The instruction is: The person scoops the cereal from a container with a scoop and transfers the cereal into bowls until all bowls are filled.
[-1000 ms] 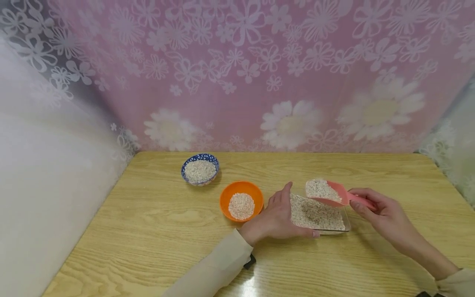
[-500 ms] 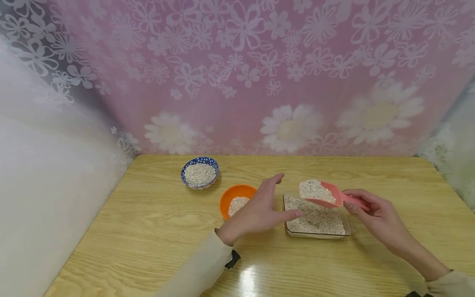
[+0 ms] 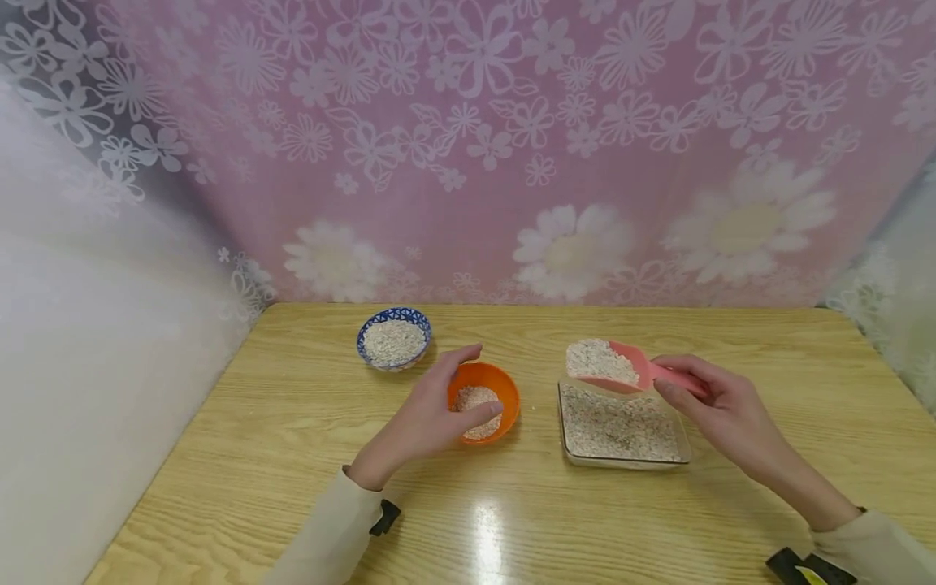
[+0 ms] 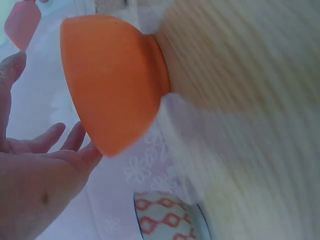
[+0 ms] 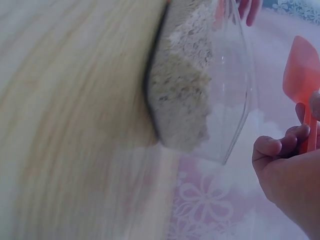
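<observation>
My right hand (image 3: pixel 720 398) grips the handle of a pink scoop (image 3: pixel 634 366) heaped with pale oat flakes. The scoop hangs over the back of a clear glass dish (image 3: pixel 621 463) that holds more flakes. In the right wrist view, my right fingers curl round the scoop handle (image 5: pixel 311 135). At the left side of the orange bowl (image 3: pixel 504 406), my left hand (image 3: pixel 431 410) is spread, thumb in front and fingers behind. Some flakes lie in that bowl. The left wrist view has my fingertips right at the rim of the orange bowl (image 4: pixel 110 85), not curled round it.
A blue-and-white patterned bowl (image 3: pixel 395 341) of flakes stands behind and left of the orange one. All of it rests on a wooden table (image 3: pixel 292 455). A pink flowered backdrop (image 3: pixel 453 162) rises along the table's back edge.
My left hand has let go of the glass dish and moved left to the orange bowl. The loaded scoop in my right hand has shifted a little to the left.
</observation>
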A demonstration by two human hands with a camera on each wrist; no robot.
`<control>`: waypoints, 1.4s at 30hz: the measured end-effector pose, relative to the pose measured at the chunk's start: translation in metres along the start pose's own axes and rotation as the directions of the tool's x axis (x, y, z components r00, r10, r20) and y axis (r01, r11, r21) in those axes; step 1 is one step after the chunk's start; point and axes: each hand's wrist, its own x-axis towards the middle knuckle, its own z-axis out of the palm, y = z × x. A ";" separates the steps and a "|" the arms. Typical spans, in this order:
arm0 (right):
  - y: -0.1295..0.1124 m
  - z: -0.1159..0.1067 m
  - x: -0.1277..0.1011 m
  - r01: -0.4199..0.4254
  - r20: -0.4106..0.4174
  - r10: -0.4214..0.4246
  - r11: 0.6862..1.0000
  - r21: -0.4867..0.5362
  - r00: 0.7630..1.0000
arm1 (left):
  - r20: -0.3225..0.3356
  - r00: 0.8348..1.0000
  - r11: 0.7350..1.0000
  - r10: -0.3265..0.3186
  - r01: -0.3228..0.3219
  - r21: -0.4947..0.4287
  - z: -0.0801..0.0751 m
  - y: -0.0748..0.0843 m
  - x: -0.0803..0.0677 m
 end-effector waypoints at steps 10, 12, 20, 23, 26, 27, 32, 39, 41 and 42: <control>-0.015 0.023 0.013 -0.009 0.053 0.004 0.996 0.089 0.999 | -0.035 0.999 0.999 0.008 -0.009 -0.038 -0.010 -0.010 -0.011; -0.019 0.027 0.016 -0.018 0.070 0.012 0.996 0.085 0.998 | -0.034 0.999 1.000 0.000 -0.001 -0.030 -0.011 -0.011 -0.012; -0.034 0.043 0.028 -0.037 0.132 0.033 0.999 0.026 0.991 | 0.030 0.999 0.999 -0.038 0.037 0.030 -0.012 -0.016 -0.009; -0.039 0.047 0.032 -0.023 0.150 0.022 1.000 0.005 0.988 | 0.078 0.994 0.996 -0.072 0.067 0.062 -0.012 -0.019 -0.007; -0.044 0.050 0.036 -0.025 0.179 0.029 0.999 -0.027 0.983 | 0.124 0.989 0.994 -0.076 0.066 0.083 -0.012 -0.022 -0.005; -0.045 0.051 0.038 -0.025 0.189 0.033 0.999 -0.040 0.981 | 0.142 0.987 0.994 -0.079 0.067 0.088 -0.012 -0.022 -0.004; -0.052 0.056 0.049 -0.002 0.241 0.030 0.993 -0.115 0.970 | 0.212 0.973 0.994 -0.090 0.076 0.074 -0.012 -0.027 -0.001; -0.065 0.066 0.066 0.072 0.305 -0.001 0.972 -0.222 0.952 | 0.237 0.965 0.993 -0.115 0.101 0.068 -0.013 -0.031 0.001; -0.068 0.071 0.070 0.113 0.328 -0.027 0.963 -0.245 0.944 | 0.242 0.964 0.993 -0.113 0.099 0.068 -0.013 -0.032 0.001; -0.069 0.073 0.071 0.141 0.341 -0.047 0.956 -0.258 0.939 | 0.243 0.963 0.993 -0.113 0.099 0.069 -0.013 -0.031 0.001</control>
